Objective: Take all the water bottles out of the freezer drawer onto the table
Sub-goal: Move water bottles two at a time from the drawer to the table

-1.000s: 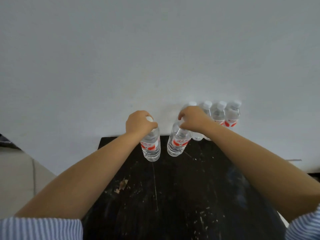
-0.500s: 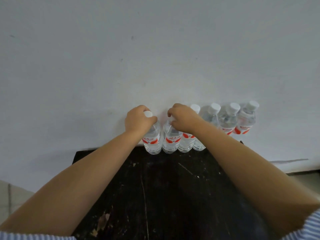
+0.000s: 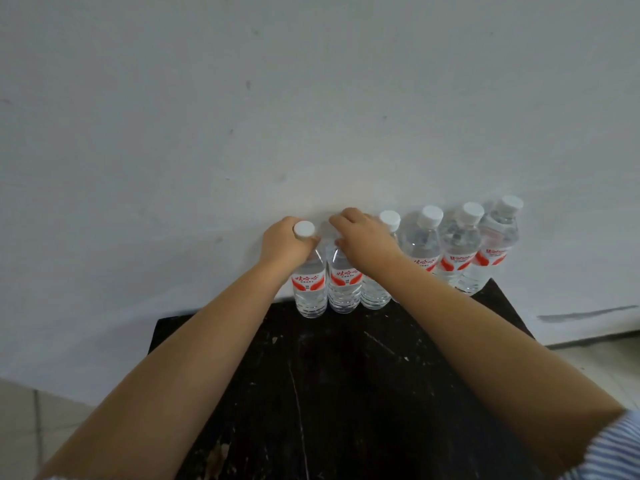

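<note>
Several clear water bottles with white caps and red-and-white labels stand in a row along the far edge of the black table (image 3: 346, 393), against the white wall. My left hand (image 3: 284, 245) grips the neck of the leftmost bottle (image 3: 309, 289), whose cap shows above my fingers. My right hand (image 3: 363, 240) holds the top of the second bottle (image 3: 344, 289), and covers its cap. Both bottles stand upright on the table, touching each other and the third bottle (image 3: 375, 292). The freezer drawer is out of view.
More upright bottles (image 3: 460, 251) continue the row to the right, reaching the table's right corner. The white wall (image 3: 311, 116) rises directly behind the row. Tiled floor (image 3: 20, 427) shows at the lower left and right. The scratched tabletop stretches toward me.
Both hands carried their bottles from mid-table back to the wall and set them at the left end of the row. The view has shifted closer to the wall.
</note>
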`<action>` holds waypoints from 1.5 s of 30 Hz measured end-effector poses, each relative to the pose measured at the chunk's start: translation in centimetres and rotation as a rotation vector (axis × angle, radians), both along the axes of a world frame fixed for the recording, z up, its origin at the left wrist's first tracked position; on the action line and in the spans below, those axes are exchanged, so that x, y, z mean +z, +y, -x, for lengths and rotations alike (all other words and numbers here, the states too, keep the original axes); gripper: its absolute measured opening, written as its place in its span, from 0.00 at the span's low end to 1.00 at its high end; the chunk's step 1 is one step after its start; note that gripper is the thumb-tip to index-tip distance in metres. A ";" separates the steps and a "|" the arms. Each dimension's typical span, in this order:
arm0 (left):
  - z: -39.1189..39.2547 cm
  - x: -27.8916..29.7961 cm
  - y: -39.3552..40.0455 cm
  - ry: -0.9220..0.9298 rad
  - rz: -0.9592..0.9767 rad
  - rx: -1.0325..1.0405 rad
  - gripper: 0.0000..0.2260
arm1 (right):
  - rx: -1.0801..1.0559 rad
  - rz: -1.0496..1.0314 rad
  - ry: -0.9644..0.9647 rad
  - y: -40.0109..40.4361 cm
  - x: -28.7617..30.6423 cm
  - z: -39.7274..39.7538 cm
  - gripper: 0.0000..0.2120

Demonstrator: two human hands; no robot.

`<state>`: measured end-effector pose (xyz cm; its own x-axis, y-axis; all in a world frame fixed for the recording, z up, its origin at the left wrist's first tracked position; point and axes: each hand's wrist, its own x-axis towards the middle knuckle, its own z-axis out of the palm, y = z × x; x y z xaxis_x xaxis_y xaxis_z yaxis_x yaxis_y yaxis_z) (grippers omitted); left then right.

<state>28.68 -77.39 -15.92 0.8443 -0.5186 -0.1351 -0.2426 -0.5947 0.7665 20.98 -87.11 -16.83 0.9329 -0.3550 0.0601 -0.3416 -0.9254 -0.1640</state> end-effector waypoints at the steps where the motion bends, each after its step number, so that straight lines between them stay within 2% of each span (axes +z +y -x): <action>1: 0.2 0.2 0.2 -0.002 -0.013 0.002 0.10 | -0.004 -0.015 0.005 0.3 0.2 0.2 0.21; 3: 0.8 0.9 0.7 -0.033 -0.073 -0.010 0.11 | -0.022 -0.065 0.013 0.9 0.8 0.9 0.25; 4: 1.2 1.4 1.1 -0.058 -0.114 -0.017 0.14 | -0.035 -0.078 0.008 1.2 1.2 1.4 0.26; 7: 3.0 3.1 2.7 -0.219 -0.252 -0.050 0.23 | -0.059 -0.017 -0.013 1.9 3.0 3.6 0.22; 10: 5.3 5.8 4.7 -0.440 -0.309 -0.076 0.18 | -0.070 0.114 -0.057 2.7 5.6 6.5 0.13; 12: 7.1 8.0 5.9 -0.554 -0.360 -0.104 0.16 | -0.088 0.155 -0.086 3.3 7.5 8.7 0.12; 17: 13.1 11.9 8.4 -0.772 -0.458 -0.211 0.15 | -0.152 0.188 -0.180 5.6 11.6 15.4 0.15; 22: 21.2 14.0 10.6 -0.906 -0.531 -0.386 0.16 | -0.286 0.240 -0.227 9.4 14.8 25.3 0.16; 26: 29.6 14.0 12.3 -1.015 -0.476 -0.573 0.15 | -0.478 0.286 -0.197 13.6 15.8 35.7 0.17; 31: 42.5 13.1 14.0 -1.057 -0.369 -0.902 0.15 | -0.760 0.265 -0.078 19.4 15.6 49.8 0.16; 37: 60.9 13.9 15.5 -1.092 -0.213 -1.227 0.14 | -1.106 0.219 -0.041 26.3 16.4 67.9 0.16; 45: 85.8 14.6 18.7 -1.188 -0.017 -1.532 0.15 | -1.446 0.255 -0.005 35.2 16.3 91.5 0.14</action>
<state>-57.13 -58.72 -1.35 -0.6040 -0.7945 0.0628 -0.7920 0.5897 -0.1581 -70.56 -51.87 -0.51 -0.2179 -0.9392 0.2652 -0.9760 0.2105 -0.0561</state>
